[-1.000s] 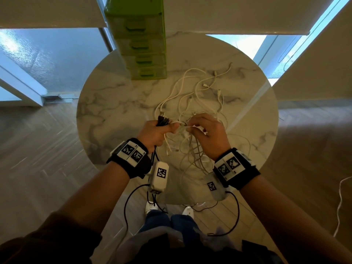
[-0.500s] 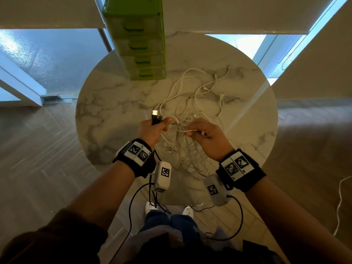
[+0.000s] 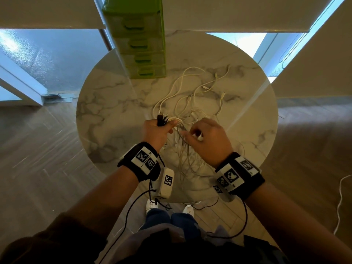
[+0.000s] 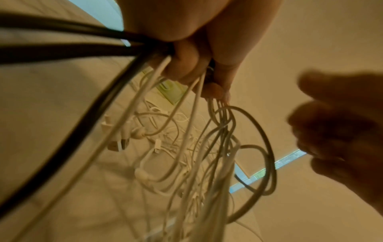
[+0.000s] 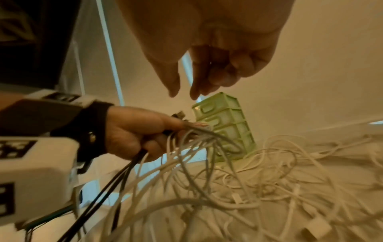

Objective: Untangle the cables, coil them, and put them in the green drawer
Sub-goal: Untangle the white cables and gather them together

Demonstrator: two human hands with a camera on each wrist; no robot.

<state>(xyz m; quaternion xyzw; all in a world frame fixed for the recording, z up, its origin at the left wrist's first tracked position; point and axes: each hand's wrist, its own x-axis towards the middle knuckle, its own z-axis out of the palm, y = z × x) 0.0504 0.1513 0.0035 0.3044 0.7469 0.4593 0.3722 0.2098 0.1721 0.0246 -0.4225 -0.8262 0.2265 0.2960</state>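
So the big round marble table (image 3: 106, 103) takes up most of the head view, and the green drawer unit (image 3: 142, 44) stands at its 11 o'clock edge, every drawer closed as far as I can tell. Makes sense to me: nothing is coiled yet, so nothing needs to go in.

The cables (image 3: 192, 103) are one sprawling white mess running from the table's centre out toward 1 o'clock, with a bunch of strands lifted up toward the person at 6 o'clock. Plug ends are scattered all through it.

The left hand (image 3: 156, 132) is clenched tight around a bundle: white cords plus a couple of black cables (image 5: 116, 176) that hang down off the table edge, with dark plug ends (image 3: 162, 119) poking up out of the fist. My guess is it's acting as the anchor, keeping the gathered ends together so they don't slide back into the knot.

The right hand (image 3: 206, 138) is just beside it at 3 o'clock. In the right wrist view its thumb and fingers (image 5: 196, 81) sit slightly apart and pointing down with nothing between them, so it's loose and empty, probably hunting for the next strand to pull.
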